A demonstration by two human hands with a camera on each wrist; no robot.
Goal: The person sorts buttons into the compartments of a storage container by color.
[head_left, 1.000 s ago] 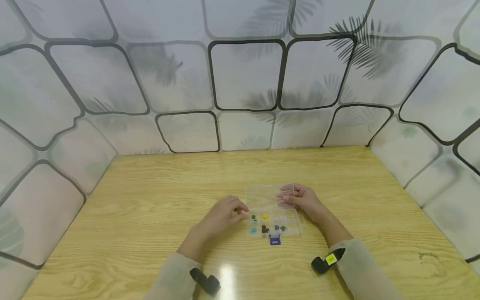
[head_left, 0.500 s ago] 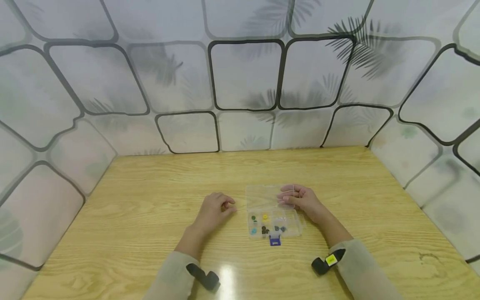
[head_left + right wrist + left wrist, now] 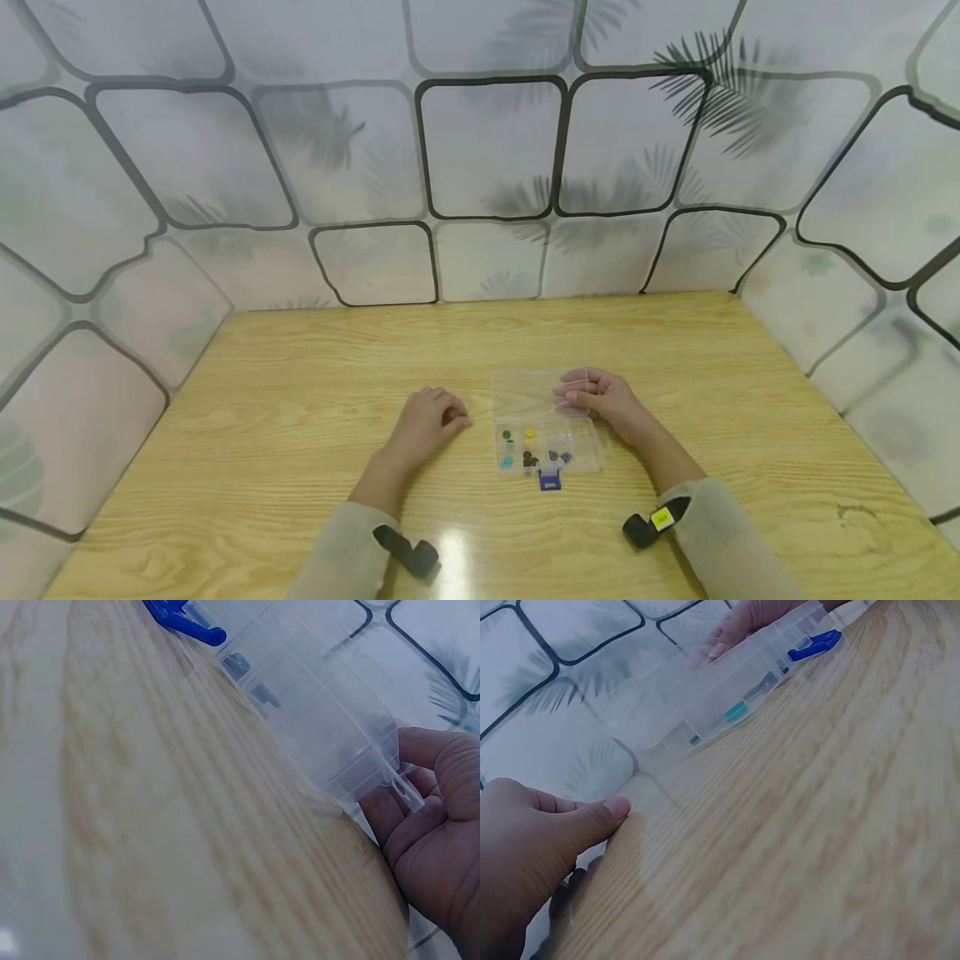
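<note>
A clear compartment box (image 3: 585, 446) stands on the table with its transparent lid (image 3: 525, 392) raised and a blue latch (image 3: 550, 480) at its front. Small yellow (image 3: 530, 433), green (image 3: 507, 434), light blue (image 3: 507, 461), dark brown and grey pieces lie in separate compartments. My left hand (image 3: 423, 425) is low over the table, left of the box. Its thumb and finger pinch a small dark green piece, mostly hidden by the fingertips. My right hand (image 3: 611, 404) holds the lid at its right side; the fingers show through the plastic.
The wooden table (image 3: 337, 358) extends around the box. Patterned panels (image 3: 487, 150) enclose it at the back and both sides. Each sleeve carries a black wrist camera, one on the left (image 3: 408, 554) and one on the right (image 3: 645, 527).
My left hand has moved left from the box's left edge to the table. Its thumb and finger have closed together since half a second ago. My right hand and the box have stayed put.
</note>
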